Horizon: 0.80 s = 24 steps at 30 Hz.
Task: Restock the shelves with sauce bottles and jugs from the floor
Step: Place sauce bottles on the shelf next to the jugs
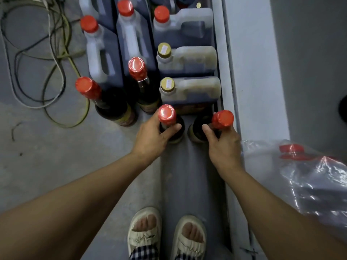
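From the head view: two dark sauce bottles standing upright on the grey strip of floor beside the white shelf base [257,87], just in front of the row of jugs. Left hand [150,139] wrapped round the neck of the left bottle [167,114], thumb and fingers curled just under its red cap; right hand [223,145] likewise clamped on the neck of the right bottle [222,119], which tilts a little toward the shelf. Probably glass and full, so heavy for their size, rigid, breakable if knocked together; shrink-wrapped caps glossy and likely slippery, so better held lower on the neck or shoulder than by the cap alone. Dark, nearly black contents, bright red cap seals, a yellow and red label band low on the body. Two more of the same upright to the left, a nearer one [88,88] and another [137,67]. Behind, translucent handled jugs: red-capped ones [161,14] with dark sauce, gold-capped ones [168,84] with brownish residue. Clear plastic wrap [309,177] at right.
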Each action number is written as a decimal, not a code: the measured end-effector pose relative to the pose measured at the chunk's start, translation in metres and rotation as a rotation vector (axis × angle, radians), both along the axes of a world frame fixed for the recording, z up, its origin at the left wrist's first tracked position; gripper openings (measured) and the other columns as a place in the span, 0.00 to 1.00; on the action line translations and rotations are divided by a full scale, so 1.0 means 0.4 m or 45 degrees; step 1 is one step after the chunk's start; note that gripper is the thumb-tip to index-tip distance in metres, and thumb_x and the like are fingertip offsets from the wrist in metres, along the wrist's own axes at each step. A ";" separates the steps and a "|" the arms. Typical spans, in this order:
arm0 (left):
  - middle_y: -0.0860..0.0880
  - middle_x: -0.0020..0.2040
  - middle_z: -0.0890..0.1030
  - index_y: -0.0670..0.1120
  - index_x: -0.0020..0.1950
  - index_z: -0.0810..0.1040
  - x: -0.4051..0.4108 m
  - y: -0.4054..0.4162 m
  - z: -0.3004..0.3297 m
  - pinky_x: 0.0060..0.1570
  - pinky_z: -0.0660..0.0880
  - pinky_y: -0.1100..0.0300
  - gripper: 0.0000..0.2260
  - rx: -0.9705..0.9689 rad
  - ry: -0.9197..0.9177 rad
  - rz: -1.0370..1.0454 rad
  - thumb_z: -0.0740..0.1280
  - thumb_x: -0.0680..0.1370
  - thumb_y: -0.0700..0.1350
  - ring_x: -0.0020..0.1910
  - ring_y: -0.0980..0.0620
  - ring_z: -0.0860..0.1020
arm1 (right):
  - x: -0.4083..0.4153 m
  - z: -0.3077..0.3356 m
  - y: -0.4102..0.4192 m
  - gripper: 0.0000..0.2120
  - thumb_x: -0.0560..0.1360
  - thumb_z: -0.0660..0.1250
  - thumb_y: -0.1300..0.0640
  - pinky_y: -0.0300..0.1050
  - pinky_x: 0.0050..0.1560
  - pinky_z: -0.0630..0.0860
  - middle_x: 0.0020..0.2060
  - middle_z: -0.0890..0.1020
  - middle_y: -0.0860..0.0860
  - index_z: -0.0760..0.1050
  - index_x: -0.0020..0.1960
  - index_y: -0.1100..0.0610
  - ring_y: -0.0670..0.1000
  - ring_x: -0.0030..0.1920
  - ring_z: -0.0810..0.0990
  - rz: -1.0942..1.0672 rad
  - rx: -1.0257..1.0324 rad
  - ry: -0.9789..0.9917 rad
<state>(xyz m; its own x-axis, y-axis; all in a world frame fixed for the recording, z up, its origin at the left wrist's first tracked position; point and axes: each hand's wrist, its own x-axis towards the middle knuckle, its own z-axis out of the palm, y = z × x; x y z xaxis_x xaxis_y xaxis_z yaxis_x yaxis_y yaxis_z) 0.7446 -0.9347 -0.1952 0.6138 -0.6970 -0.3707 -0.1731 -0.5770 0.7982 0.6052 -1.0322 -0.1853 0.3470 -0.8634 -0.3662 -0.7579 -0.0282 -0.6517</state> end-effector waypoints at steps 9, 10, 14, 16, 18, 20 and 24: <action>0.52 0.49 0.80 0.48 0.52 0.77 0.035 0.060 -0.011 0.49 0.75 0.66 0.06 0.052 0.337 -0.106 0.65 0.77 0.49 0.48 0.62 0.77 | -0.008 -0.020 0.043 0.19 0.77 0.62 0.48 0.42 0.52 0.68 0.50 0.75 0.49 0.67 0.64 0.55 0.50 0.54 0.74 0.121 0.193 -0.033; 0.53 0.49 0.80 0.50 0.51 0.76 0.037 0.056 -0.016 0.48 0.75 0.70 0.05 0.025 0.386 -0.066 0.64 0.78 0.48 0.49 0.63 0.77 | 0.001 -0.027 0.039 0.20 0.77 0.62 0.48 0.40 0.53 0.67 0.51 0.74 0.47 0.67 0.66 0.54 0.47 0.54 0.73 0.089 0.205 -0.084; 0.51 0.54 0.80 0.53 0.55 0.75 0.046 0.017 -0.050 0.59 0.73 0.60 0.09 -0.075 0.411 0.107 0.59 0.80 0.53 0.57 0.54 0.78 | 0.042 -0.069 0.008 0.18 0.78 0.60 0.47 0.40 0.55 0.65 0.52 0.74 0.44 0.67 0.66 0.50 0.44 0.54 0.70 -0.034 0.257 -0.243; 0.50 0.56 0.80 0.54 0.57 0.74 0.053 -0.005 -0.069 0.62 0.72 0.57 0.11 -0.075 0.410 0.139 0.56 0.80 0.55 0.59 0.52 0.77 | 0.056 -0.091 -0.009 0.16 0.78 0.59 0.45 0.43 0.56 0.68 0.53 0.76 0.46 0.68 0.63 0.49 0.46 0.55 0.73 -0.041 0.266 -0.282; 0.52 0.58 0.79 0.55 0.58 0.72 0.054 -0.019 -0.083 0.63 0.70 0.57 0.11 -0.109 0.395 0.165 0.55 0.81 0.56 0.61 0.53 0.75 | 0.071 -0.110 -0.019 0.14 0.78 0.59 0.45 0.45 0.57 0.71 0.53 0.77 0.47 0.69 0.61 0.49 0.48 0.55 0.75 -0.043 0.270 -0.319; 0.53 0.56 0.78 0.53 0.58 0.72 0.050 -0.028 -0.090 0.63 0.70 0.59 0.11 -0.142 0.372 0.192 0.55 0.81 0.54 0.60 0.54 0.75 | 0.085 -0.122 -0.026 0.15 0.78 0.59 0.45 0.46 0.57 0.72 0.52 0.78 0.48 0.70 0.60 0.51 0.49 0.55 0.76 -0.060 0.279 -0.338; 0.55 0.44 0.79 0.52 0.49 0.73 0.037 -0.032 -0.081 0.54 0.74 0.63 0.10 -0.182 0.333 0.223 0.55 0.81 0.53 0.51 0.55 0.78 | 0.098 -0.137 -0.027 0.11 0.77 0.59 0.43 0.49 0.58 0.73 0.53 0.78 0.49 0.69 0.56 0.47 0.50 0.55 0.77 -0.049 0.359 -0.338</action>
